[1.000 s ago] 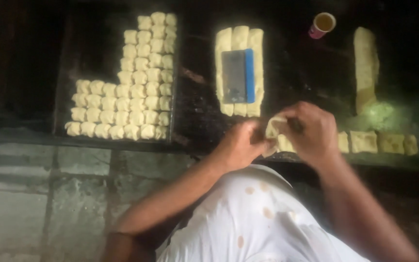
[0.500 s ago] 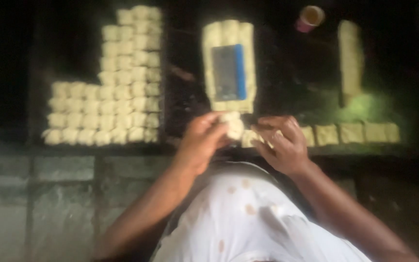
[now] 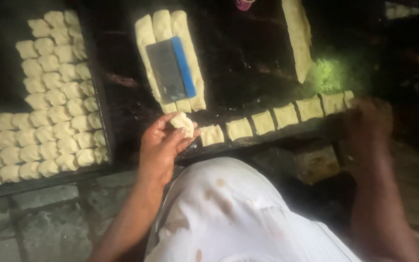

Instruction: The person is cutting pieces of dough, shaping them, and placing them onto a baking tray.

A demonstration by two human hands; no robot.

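The dough pieces (image 3: 54,111) are pale yellow, the table (image 3: 248,63) is black, the scraper (image 3: 170,68) is grey with a blue edge, and the apron (image 3: 238,213) is white with brown stains.

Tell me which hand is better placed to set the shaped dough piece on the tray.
Left. The left hand already holds the dough piece beside the tray; the right hand is far off by the cut squares.

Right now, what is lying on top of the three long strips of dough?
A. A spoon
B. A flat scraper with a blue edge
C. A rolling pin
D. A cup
B: a flat grey scraper with a blue edge rests across the long dough strips, above the left hand that holds a dough piece.
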